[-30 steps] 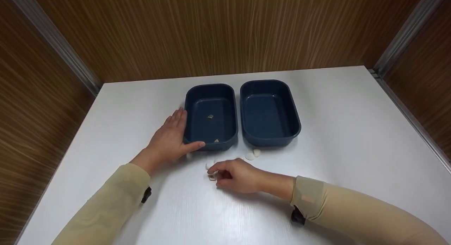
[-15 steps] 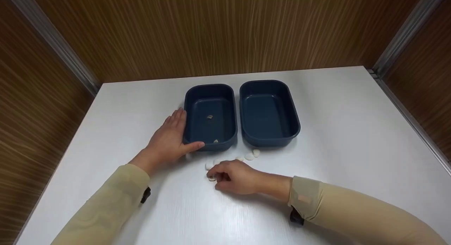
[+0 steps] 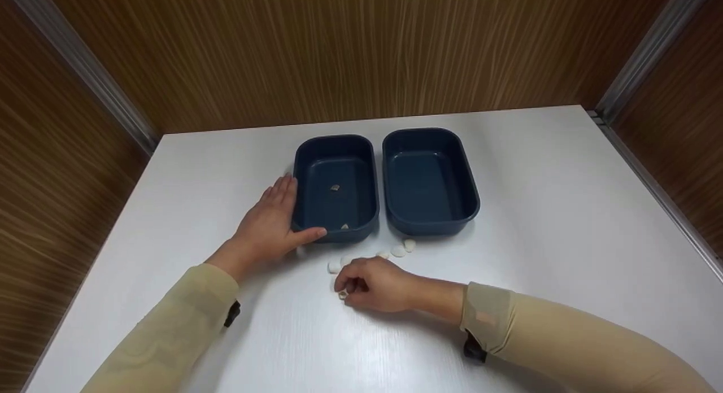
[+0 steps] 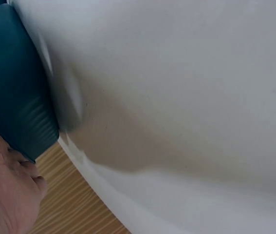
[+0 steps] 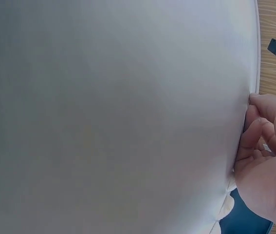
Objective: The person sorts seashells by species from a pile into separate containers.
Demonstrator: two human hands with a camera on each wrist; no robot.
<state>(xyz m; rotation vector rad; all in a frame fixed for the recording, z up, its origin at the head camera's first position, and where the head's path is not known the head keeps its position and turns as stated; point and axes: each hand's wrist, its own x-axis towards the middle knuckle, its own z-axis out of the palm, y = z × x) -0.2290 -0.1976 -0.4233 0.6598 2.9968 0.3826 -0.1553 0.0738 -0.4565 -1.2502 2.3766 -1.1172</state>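
My left hand [image 3: 265, 226] lies with straight fingers along the left wall of the left navy bin [image 3: 367, 226], its thumb on the front rim. In the left wrist view the same hand [image 4: 4, 190] lies against the bin's side [image 4: 18, 73]. My right hand [image 3: 375, 283] is low over the white table, thumb and index finger pinching a small brownish shell-like piece [image 3: 343, 295]. Just beyond it lies a row of flat white shell-like pieces [image 3: 398, 250], partly hidden by the hand. Two small brownish pieces [image 3: 335, 188] lie inside the left bin.
A second navy bin [image 3: 432, 226] stands close to the right of the first, with nothing in it. Wood-grain panels [image 3: 361, 54] rise behind the table [image 3: 536, 212] and at both sides.
My right thumb and index finger have closed in on the small brownish piece, which has shifted slightly toward me. The left hand keeps its place at the bin.
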